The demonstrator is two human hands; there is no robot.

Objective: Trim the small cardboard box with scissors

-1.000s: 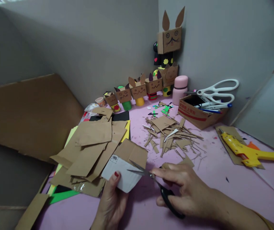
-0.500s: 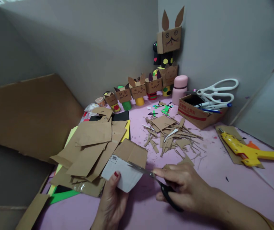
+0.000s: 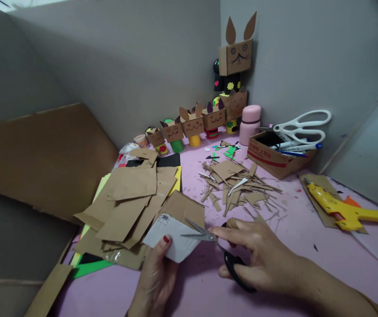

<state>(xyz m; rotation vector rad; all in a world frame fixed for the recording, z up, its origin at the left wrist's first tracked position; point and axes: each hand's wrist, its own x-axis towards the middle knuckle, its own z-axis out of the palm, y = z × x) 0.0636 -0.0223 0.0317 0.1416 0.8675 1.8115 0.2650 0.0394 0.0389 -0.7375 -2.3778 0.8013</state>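
Note:
My left hand (image 3: 158,273) grips a piece of cardboard (image 3: 189,208) by its near edge, the thumb lying on a white label (image 3: 172,240) that covers its lower part. In my right hand (image 3: 258,253) is a pair of scissors (image 3: 205,237) with black handles, my fingers through the loops. Their blades are spread apart over the right side of the cardboard, near the label's upper edge. Whether a blade passes beneath the piece I cannot tell.
Stacked cardboard (image 3: 132,182) lies at the left, cardboard scraps (image 3: 231,187) beyond my hands. A yellow glue gun (image 3: 347,209) rests at the right. Behind stand a box of pens (image 3: 268,156) with white scissors (image 3: 303,127), a pink flask (image 3: 250,125) and several cardboard animal figures (image 3: 194,125).
The scissors' blades have opened from nearly closed to wide apart. The cardboard stays in my left hand, and the whole view has shifted slightly.

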